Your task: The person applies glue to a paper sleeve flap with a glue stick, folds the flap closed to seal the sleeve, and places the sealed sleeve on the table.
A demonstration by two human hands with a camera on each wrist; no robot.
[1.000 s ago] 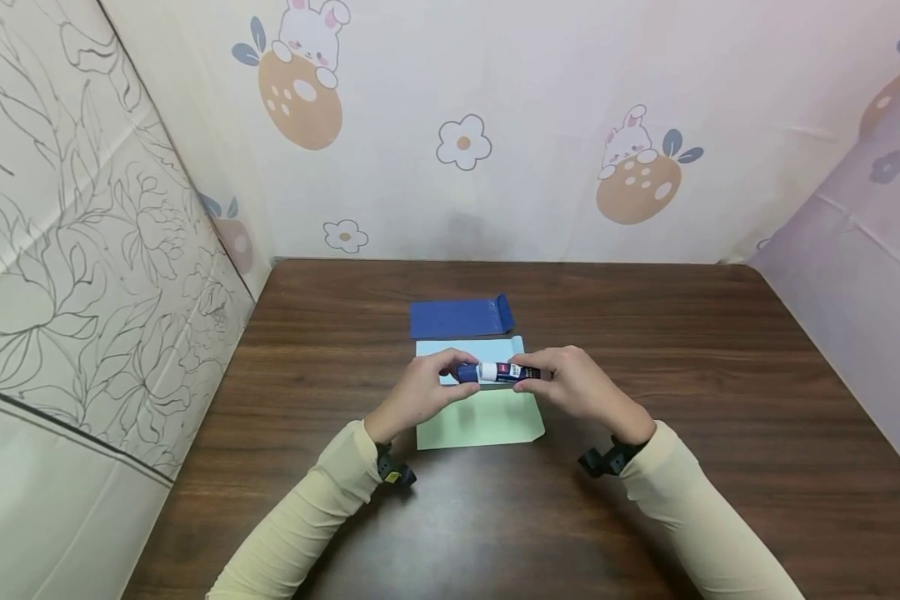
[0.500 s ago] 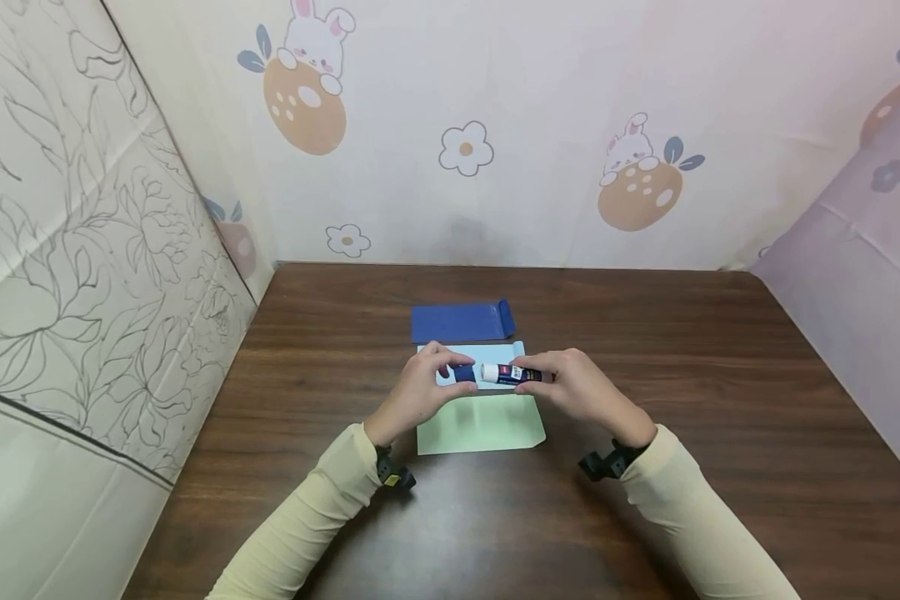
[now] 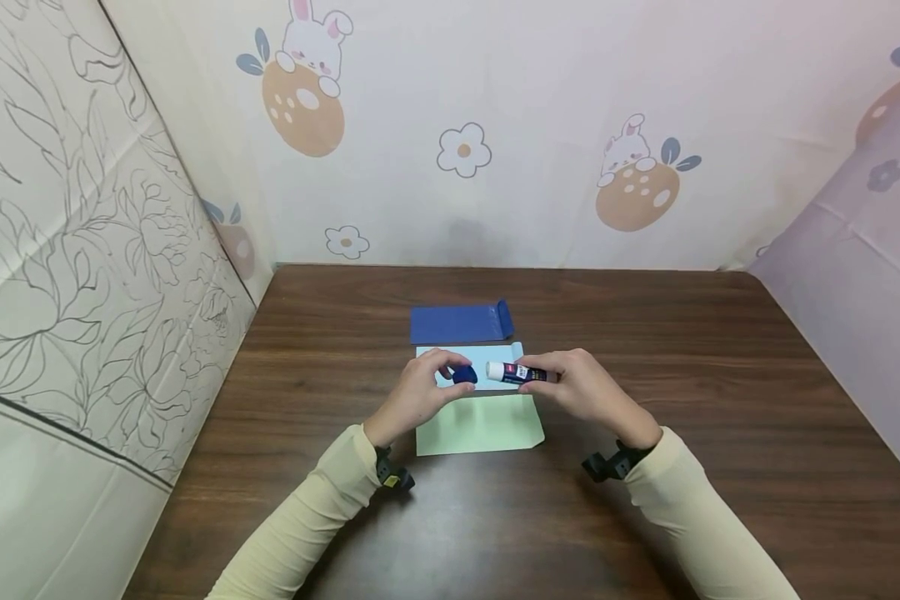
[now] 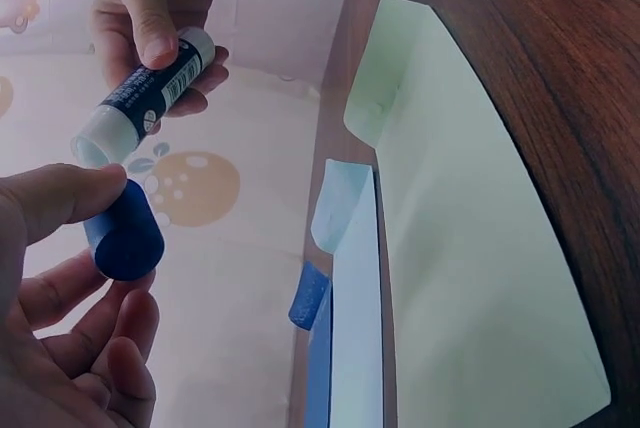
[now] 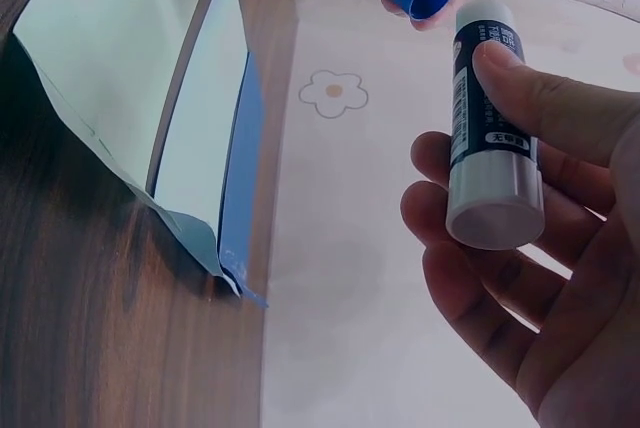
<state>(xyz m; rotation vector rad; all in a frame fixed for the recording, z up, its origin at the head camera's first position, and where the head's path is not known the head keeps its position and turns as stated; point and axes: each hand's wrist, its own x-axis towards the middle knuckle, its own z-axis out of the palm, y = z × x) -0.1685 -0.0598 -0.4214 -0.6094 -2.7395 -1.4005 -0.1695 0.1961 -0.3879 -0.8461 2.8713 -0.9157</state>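
Between thumb and fingers, my left hand (image 3: 418, 390) pinches a blue glue stick cap (image 4: 125, 233); its hollow end shows in the right wrist view. My right hand (image 3: 581, 387) grips the glue stick (image 5: 490, 128), a white tube with a dark printed label, its uncapped end pointing left at the cap. A short gap separates cap and tube, both held above the envelopes. Below them lie a light blue envelope (image 3: 495, 382) and, nearer me, a pale green envelope (image 3: 480, 425). Farther back is a dark blue envelope (image 3: 453, 324) with its flap raised at the right end.
All three envelopes lie in a row on a dark brown wooden table (image 3: 645, 333). A patterned cloth wall (image 3: 390, 125) rises along the table's back edge, with more sheeting on the left and right sides.
The blue cap has come off the glue stick in my left hand. My right hand has drawn the tube slightly right, and the cap has tilted.
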